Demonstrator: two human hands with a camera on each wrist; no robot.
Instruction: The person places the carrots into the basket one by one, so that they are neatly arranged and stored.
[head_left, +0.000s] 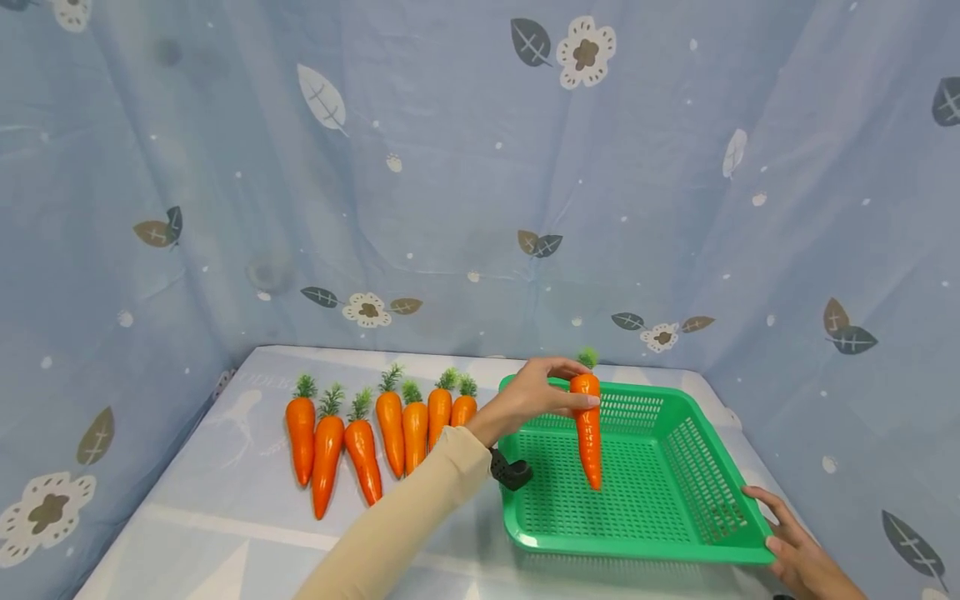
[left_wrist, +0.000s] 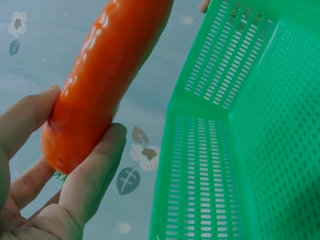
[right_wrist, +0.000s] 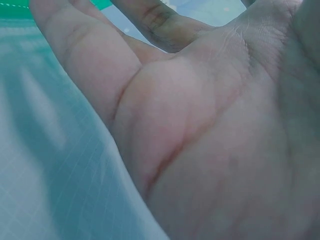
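Note:
My left hand (head_left: 573, 385) pinches an orange toy carrot (head_left: 588, 433) near its green-tufted top, tip hanging down over the green mesh basket (head_left: 637, 546). In the left wrist view the thumb and fingers (left_wrist: 95, 165) wrap the carrot (left_wrist: 100, 85) beside the basket's wall (left_wrist: 210, 175). My right hand (head_left: 780, 525) rests with straight fingers against the basket's near right corner. In the right wrist view its palm (right_wrist: 200, 125) is spread over the table cloth (right_wrist: 50, 175). Several more carrots (head_left: 360, 442) lie in a row left of the basket.
A blue floral curtain (head_left: 450, 208) encloses the table on the back and both sides. The light cloth-covered tabletop (head_left: 225, 517) lies in front of the carrot row. A black wrist mount (head_left: 512, 472) sits under my left sleeve.

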